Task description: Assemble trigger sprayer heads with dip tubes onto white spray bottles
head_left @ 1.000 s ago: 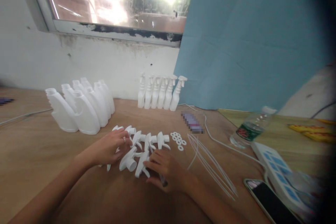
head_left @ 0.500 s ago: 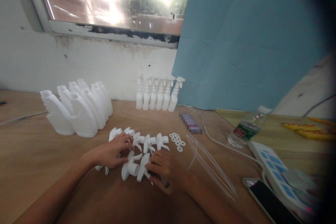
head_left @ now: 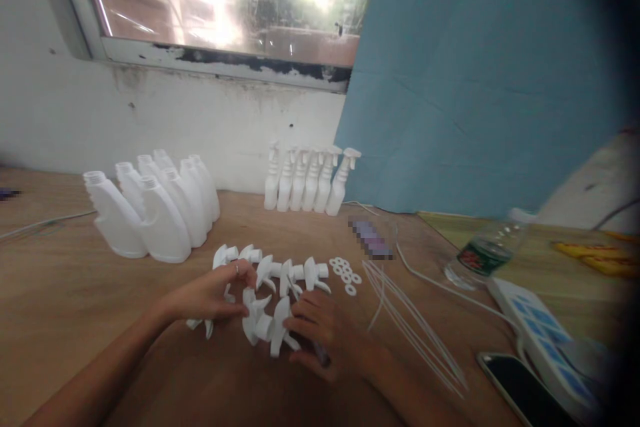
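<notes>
Several white trigger spray heads (head_left: 270, 268) lie in two rough rows on the wooden table. My left hand (head_left: 220, 290) is at the left of the rows, its thumb and fingers apart. Its thumb reaches the edge of a spray head (head_left: 257, 321) in the near row. My right hand (head_left: 325, 327) is closed round a slim tool (head_left: 321, 352) with a dark end; a thin tip pokes out beyond the fingers, and its kind is unclear. Those fingertips also meet another spray head (head_left: 281, 325). Small white ring washers (head_left: 344, 269) are clustered just right of the heads.
White empty-looking bottles (head_left: 165, 227) stand at the left back, and assembled spray bottles (head_left: 310, 180) line the wall. Thin white tubes (head_left: 415, 327) lie to the right. Beyond are a water bottle (head_left: 480, 257), a power strip (head_left: 543, 340) and a phone (head_left: 525, 387).
The view has shifted slightly, moving the scene rightward. The near-row spray head by my left thumb has turned a little, and the left fingers have drawn back from the far row.
</notes>
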A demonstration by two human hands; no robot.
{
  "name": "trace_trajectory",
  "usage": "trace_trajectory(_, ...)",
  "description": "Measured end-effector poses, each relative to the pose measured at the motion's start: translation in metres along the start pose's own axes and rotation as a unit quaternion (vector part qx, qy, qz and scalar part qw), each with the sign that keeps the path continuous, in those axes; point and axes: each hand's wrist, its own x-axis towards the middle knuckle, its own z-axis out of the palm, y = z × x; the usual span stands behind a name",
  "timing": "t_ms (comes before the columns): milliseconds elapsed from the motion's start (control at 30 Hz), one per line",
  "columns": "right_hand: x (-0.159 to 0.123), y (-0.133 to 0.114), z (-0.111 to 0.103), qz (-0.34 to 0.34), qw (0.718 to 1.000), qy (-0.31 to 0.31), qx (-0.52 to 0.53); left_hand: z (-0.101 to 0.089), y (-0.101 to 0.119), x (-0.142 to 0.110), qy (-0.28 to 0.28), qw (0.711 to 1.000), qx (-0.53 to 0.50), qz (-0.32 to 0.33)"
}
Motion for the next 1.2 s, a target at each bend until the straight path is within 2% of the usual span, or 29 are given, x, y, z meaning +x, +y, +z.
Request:
trace_trajectory(167,0.000,0.001,0.000,-0.001,1.000,-0.002,0.004,0.000,-0.001,-0.003,0.030,0.997,0.044,0.059)
trace_trajectory(300,0.000,0.000,0.000,0.007,1.000,-0.001,0.004,0.006,0.003,-0.003,-0.004,0.993,0.062,0.099)
trace_trajectory(567,0.003,-0.002,0.000,0.015,1.000,0.000,-0.005,0.013,0.002,-0.001,-0.045,0.988,0.094,0.118)
trace_trajectory(900,0.004,-0.002,0.001,0.025,1.000,0.011,-0.011,0.023,0.000,0.002,0.043,0.989,0.078,0.119)
trace_trajectory(1200,0.005,-0.001,0.007,0.031,0.998,0.040,-0.034,0.033,-0.008,0.008,0.130,0.979,0.127,0.095)
